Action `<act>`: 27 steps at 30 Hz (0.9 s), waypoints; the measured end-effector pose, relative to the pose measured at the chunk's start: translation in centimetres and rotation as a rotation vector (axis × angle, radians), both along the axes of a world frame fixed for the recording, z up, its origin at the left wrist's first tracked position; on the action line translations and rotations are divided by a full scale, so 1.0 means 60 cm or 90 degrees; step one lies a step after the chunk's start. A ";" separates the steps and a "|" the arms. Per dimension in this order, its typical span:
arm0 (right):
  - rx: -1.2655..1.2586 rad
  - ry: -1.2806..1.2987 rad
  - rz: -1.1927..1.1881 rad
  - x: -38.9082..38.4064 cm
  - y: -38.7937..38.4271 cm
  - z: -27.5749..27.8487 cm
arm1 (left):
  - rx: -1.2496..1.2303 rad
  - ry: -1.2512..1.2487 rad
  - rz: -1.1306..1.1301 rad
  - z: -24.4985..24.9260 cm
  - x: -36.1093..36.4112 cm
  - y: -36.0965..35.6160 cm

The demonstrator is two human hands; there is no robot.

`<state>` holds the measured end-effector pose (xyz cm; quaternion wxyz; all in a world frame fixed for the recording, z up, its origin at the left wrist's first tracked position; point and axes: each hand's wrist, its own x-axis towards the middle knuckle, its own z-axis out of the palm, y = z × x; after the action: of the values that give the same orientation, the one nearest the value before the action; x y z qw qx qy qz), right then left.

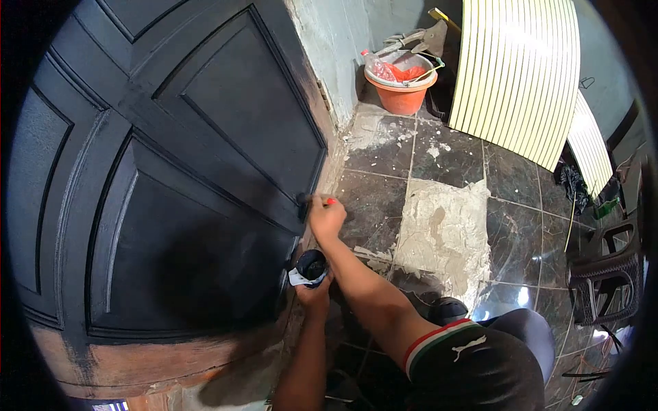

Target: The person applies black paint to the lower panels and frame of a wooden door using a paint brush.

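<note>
My right hand [327, 220] is closed round a paintbrush [331, 201], whose red handle end shows above the fingers. The dark bristles touch or nearly touch the moulding of a black panelled door [226, 103]; exactly where they meet is hard to see. Just below, my left hand [315, 294] grips a small paint container [312, 264] with dark paint inside and a pale label on its side. It is held close to the door's edge. Brown wood [164, 359] shows along one edge of the door, beside the black paint.
An orange bucket [401, 99] with a plastic bottle and tools stands by the wall. Striped panels [517, 75] lean at the back right. A rough cement patch [442, 233] lies among dark floor tiles [514, 229]. A dark plastic stool [606, 274] is at the right.
</note>
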<state>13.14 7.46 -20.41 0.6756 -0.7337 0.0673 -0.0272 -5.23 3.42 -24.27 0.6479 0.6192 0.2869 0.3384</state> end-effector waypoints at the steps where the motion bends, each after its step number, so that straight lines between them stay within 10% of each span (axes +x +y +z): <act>1: 0.054 -0.050 -0.004 -0.002 0.006 0.042 | 0.015 0.000 0.007 0.007 0.004 -0.003; 6: 0.718 0.174 0.082 0.019 -0.016 0.228 | 0.042 0.048 0.006 -0.010 -0.003 0.002; 10: 0.604 0.155 0.088 -0.005 -0.009 0.109 | 0.207 0.118 0.043 -0.001 0.006 0.001; 15: -0.116 -0.004 -0.017 -0.019 -0.022 -0.078 | -0.004 0.084 0.031 0.002 -0.009 0.003; 24: 0.640 0.203 0.170 0.011 -0.037 0.177 | 0.002 0.080 0.013 -0.025 -0.027 0.001; 27: 0.609 0.235 0.161 0.015 -0.051 0.120 | 0.074 0.166 0.020 -0.038 -0.038 0.006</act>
<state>14.03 4.40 -13.22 0.9099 -0.3381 0.1008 0.2180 -7.53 3.80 -26.55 0.5632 0.6896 0.3581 0.2812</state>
